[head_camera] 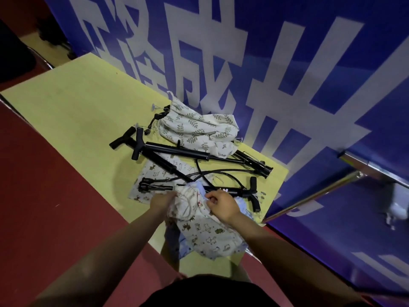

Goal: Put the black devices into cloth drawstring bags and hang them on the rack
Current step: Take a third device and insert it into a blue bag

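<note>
Yellow-green flat tabletop (pixel 73 111): centre-left | blue banner with large white characters (pixel 287 63): upper right, behind tabletop | dark red floor (pixel 44 196): lower left | shiny metal rail (pixel 309 197): right

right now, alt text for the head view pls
Both hands, left hand and right hand, grip the mouth of an animal-print cloth bag on a yellow table. Beyond lie black pump-like devices and a leaf-print bag.
</note>
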A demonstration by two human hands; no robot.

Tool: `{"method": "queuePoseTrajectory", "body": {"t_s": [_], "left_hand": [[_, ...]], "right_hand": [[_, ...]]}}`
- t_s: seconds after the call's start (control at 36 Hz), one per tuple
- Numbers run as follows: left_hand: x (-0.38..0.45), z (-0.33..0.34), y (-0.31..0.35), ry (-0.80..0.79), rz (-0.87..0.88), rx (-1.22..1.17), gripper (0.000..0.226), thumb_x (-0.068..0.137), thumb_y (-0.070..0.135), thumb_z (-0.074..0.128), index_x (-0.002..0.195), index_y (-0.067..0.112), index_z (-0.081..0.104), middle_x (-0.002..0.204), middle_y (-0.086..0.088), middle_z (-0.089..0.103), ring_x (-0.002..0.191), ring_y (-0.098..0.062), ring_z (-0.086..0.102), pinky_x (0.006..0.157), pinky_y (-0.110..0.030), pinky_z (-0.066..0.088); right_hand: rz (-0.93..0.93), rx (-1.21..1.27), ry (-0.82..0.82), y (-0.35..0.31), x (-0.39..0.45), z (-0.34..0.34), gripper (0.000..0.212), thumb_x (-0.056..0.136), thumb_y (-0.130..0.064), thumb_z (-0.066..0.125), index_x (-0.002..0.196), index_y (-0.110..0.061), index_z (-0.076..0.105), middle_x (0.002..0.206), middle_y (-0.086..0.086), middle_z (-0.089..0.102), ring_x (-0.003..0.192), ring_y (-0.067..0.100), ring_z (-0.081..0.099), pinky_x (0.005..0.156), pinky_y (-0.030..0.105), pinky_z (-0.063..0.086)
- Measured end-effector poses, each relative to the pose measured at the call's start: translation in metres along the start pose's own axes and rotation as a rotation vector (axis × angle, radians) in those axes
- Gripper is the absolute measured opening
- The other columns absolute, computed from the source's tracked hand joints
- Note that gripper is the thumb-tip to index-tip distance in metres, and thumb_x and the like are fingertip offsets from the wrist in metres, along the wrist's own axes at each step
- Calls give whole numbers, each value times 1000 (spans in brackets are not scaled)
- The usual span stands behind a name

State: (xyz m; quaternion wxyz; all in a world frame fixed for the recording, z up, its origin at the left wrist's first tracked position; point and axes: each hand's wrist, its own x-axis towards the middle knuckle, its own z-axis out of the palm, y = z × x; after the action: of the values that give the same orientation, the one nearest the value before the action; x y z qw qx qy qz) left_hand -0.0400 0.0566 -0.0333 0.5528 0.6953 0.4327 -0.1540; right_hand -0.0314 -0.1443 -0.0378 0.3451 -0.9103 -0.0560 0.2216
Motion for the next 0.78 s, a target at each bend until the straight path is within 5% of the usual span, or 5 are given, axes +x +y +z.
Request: {"method": "queuePoseTrajectory", "body": {"t_s": [0.08,0.22,0.33,0.53,0.78], "left_hand": [[-11,2,15,-26,59,11,22,90,17,59,73,4,56,72,-12,54,58,-22,50,50,-27,36],[-39,-3,43,-102,221,-76,25,99,20,48,119,10,59,109,-15,61,95,-31,60,76,-33,47],[-63,-4,67,-168,320,-199,17,97,15,47,104,9,62,97,-15,65,86,-28,63,74,-33,49],[-106,12,123,-313,410,-408,23,98,12,44,99,9,66,88,-15,69,76,-27,67,65,-29,52],[-118,26,156,-49,411,-389,36,98,38,46,95,12,70,84,-14,72,73,-22,67,65,-27,48]], "right_hand": [[41,116,-52,1,5,-8,26,97,-20,52,116,-10,67,117,9,64,102,24,60,86,29,46],[139,361,-83,-7,13,-27,35,98,-17,47,103,16,58,79,27,53,67,38,44,64,28,35],[124,550,-40,-28,19,-49,31,100,-25,48,103,-3,69,76,-1,60,73,16,55,66,27,44],[45,755,-198,-68,35,-95,33,98,-42,47,94,-15,67,78,0,60,66,13,54,53,22,43],[30,813,-280,-78,60,-129,47,84,2,56,130,-5,55,85,9,67,51,9,59,46,18,44]]}}
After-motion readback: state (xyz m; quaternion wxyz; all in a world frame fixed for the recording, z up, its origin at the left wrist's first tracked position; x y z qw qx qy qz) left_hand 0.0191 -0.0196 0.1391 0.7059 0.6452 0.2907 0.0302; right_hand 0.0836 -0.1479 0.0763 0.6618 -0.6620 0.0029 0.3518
